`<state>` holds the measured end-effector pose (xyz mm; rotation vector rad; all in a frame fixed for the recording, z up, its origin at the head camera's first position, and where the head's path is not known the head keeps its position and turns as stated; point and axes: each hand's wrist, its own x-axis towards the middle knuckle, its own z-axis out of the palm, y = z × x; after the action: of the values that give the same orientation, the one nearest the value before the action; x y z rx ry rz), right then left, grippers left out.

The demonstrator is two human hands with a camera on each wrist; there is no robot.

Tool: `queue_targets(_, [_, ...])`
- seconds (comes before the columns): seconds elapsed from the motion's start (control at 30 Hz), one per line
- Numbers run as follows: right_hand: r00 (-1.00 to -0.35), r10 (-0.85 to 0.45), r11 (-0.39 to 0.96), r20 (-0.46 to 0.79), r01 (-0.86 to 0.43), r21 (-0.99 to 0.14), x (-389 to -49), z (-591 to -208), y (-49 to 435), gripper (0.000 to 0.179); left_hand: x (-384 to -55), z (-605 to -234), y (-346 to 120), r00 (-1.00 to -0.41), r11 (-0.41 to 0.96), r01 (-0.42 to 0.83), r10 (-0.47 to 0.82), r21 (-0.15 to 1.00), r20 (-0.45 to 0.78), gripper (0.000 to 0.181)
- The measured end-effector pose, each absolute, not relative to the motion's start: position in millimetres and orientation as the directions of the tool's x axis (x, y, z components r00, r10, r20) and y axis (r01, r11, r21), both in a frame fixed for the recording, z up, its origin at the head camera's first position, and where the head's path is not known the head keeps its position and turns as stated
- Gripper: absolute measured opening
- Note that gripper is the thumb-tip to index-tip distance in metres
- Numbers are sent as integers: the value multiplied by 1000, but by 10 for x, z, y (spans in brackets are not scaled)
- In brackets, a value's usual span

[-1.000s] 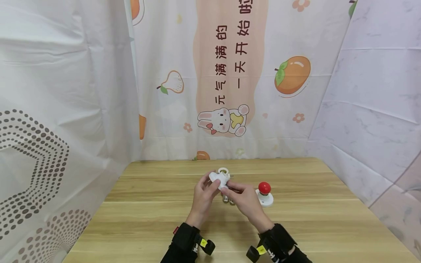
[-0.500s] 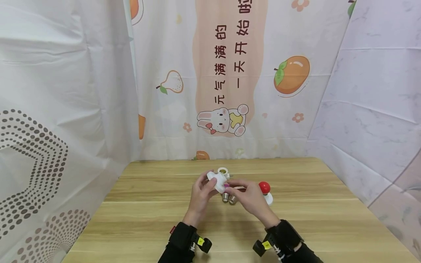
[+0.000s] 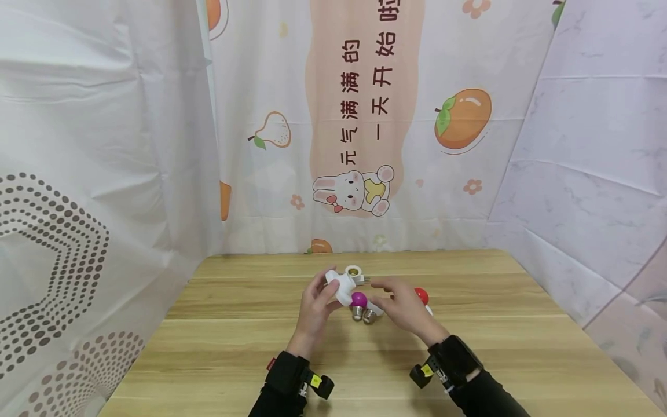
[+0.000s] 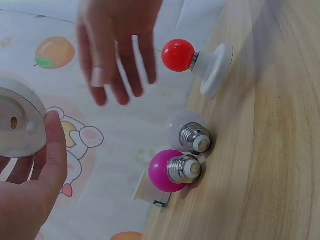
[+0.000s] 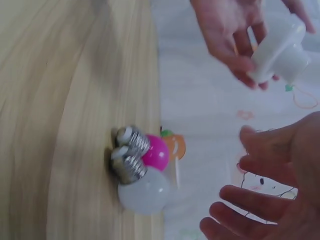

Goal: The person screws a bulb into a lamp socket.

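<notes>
My left hand (image 3: 311, 310) holds a white round lamp holder (image 3: 340, 288) up off the table, thumb on one side and fingers behind. Its underside with a small brass contact (image 4: 14, 122) faces the left wrist camera. My right hand (image 3: 403, 307) is apart from it, fingers loosely spread and holding nothing, in the air near two bulbs. These are a magenta bulb (image 4: 165, 171) and a white bulb (image 5: 145, 191), lying side by side on the table with their metal screw caps toward me. In the head view the right thumb partly covers the white bulb.
A red bulb (image 4: 178, 55) stands in a white lamp holder (image 4: 218, 71) on the right, partly behind my right hand in the head view. Behind the bulbs sits a white socket with plug pins (image 3: 354, 271). A printed curtain (image 3: 271, 191) hangs at the wooden table's (image 3: 234, 324) back edge.
My right hand has let go of the lamp holder and drawn away to the right. My left hand has shifted slightly left with the holder, uncovering the magenta and white bulbs.
</notes>
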<state>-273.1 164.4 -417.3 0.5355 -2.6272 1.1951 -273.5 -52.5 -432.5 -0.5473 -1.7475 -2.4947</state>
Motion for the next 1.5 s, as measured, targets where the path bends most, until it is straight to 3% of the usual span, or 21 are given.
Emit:
queue_targets(0.77, [-927,-320,671,195,-367,-644,-2897,-4564,1637,34,-2756,-4295,-583,-947,-337,241,122,910,296,54])
queue_targets(1.23, [-927,-334,755,171,-372,-540,-2867,-4640,1704,54,-2765,-4324,-589,-949,-331,231,128,915,286,54])
queue_targets(1.5, [-929,-337,682,155,-354,-639,-2828,-4652,1786,46,-2767,-4332,-593,-951,-321,225,133,920,279,54])
